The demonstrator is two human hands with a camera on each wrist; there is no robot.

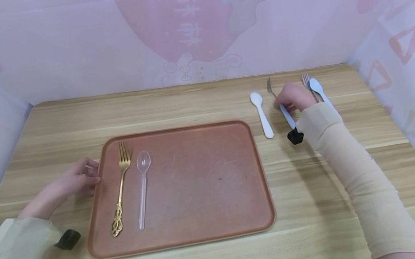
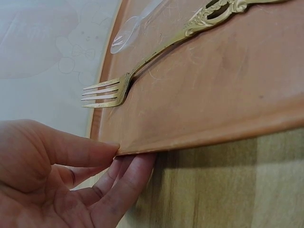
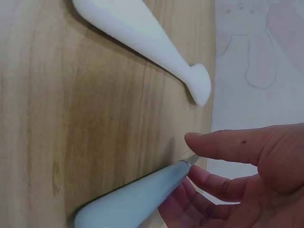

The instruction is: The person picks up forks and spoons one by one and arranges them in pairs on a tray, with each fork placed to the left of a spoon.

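White spoon beside blue-handled fork

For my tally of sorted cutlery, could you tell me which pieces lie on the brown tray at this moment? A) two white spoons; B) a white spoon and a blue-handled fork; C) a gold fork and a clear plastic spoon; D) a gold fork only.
C: the gold fork and the clear plastic spoon lie side by side on the brown tray; the white spoon lies on the table.

Light wooden table, pale lilac backdrop walls printed with pink shapes, soft even light
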